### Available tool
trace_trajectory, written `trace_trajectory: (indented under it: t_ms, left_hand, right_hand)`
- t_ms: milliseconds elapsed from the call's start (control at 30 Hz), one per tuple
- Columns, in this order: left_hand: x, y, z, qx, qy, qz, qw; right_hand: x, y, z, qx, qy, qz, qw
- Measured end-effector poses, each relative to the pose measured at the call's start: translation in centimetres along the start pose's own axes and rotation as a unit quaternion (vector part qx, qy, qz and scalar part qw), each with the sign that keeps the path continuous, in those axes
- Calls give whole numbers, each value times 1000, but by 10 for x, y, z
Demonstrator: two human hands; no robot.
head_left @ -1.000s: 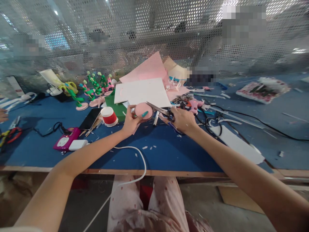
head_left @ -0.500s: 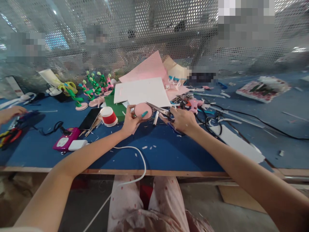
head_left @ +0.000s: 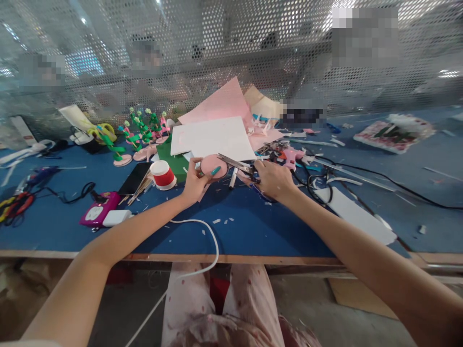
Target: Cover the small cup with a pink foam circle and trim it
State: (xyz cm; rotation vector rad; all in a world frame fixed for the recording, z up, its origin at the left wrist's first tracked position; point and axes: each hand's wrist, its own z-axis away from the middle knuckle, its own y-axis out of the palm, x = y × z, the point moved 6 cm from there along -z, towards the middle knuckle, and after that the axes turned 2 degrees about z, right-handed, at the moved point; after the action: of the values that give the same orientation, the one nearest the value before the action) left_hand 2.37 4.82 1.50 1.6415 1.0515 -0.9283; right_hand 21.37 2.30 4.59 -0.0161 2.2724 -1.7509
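While the left grip (head_left: 194, 186) pinches a pink disc (head_left: 211, 164) above the blue tabletop (head_left: 246, 236), the right grip (head_left: 273, 179) is wrapped around scissors (head_left: 243, 166), blades at the disc's edge. A red-and-white cup (head_left: 164, 179) stands to the left; white paper (head_left: 213, 137) lies beyond.

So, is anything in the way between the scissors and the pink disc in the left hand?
Nothing visible: the scissors in the right hand overlap the upper right edge of the pink disc; the left thumb lies lower on it.
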Motion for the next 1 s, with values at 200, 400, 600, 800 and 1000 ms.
trace_trajectory:
  t_ms: [200, 400, 600, 800, 1000]
  left_hand:
    - [1, -1, -1, 1, 7, -3, 1000]
    - [0, 0, 1, -4, 8, -2, 1000]
    - [-3, 1, 1, -7, 11, -15, 1000]
    - [-1, 0, 1, -13, 8, -14, 1000]
    - [1, -1, 0, -7, 9, -2, 1000]
  right_hand:
    - [1, 1, 0, -7, 4, -6, 1000]
    - [2, 1, 1, 6, 0, -12, 1000]
    - [2, 1, 1, -1, 13, -5, 1000]
    - [3, 3, 1, 10, 13, -13, 1000]
    - [3, 2, 1, 18, 13, -8, 1000]
